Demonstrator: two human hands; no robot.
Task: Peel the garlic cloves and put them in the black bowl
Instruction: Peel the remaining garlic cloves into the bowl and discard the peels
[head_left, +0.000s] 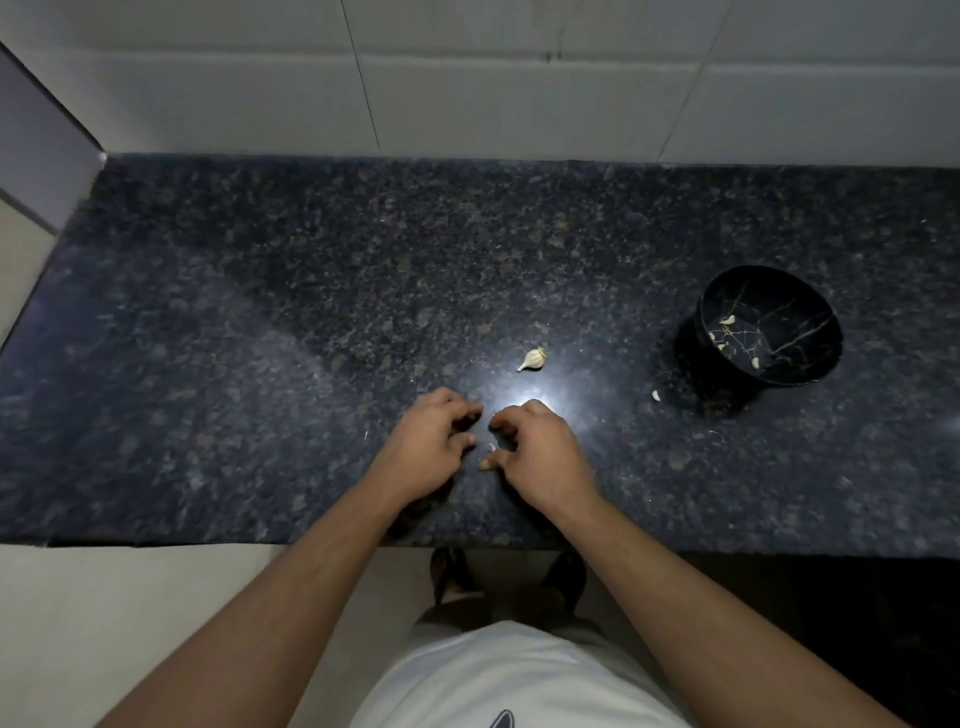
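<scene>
Both hands hover low over the dark granite counter (260, 322), facing each other. The left hand (434, 447) has its fingers curled and seems to hold nothing. The right hand (540, 452) has curled fingers too, with a tiny pale scrap (491, 447) at their tips; whether it is pinched cannot be told. A partial garlic bulb (533, 359) lies just beyond the hands. The black bowl (769, 291), well to the right, holds several peeled cloves (727, 320); one clove (656, 395) lies beside it. Garlic is light and firm with brittle, papery skin, likely best pinched at the tip.
</scene>
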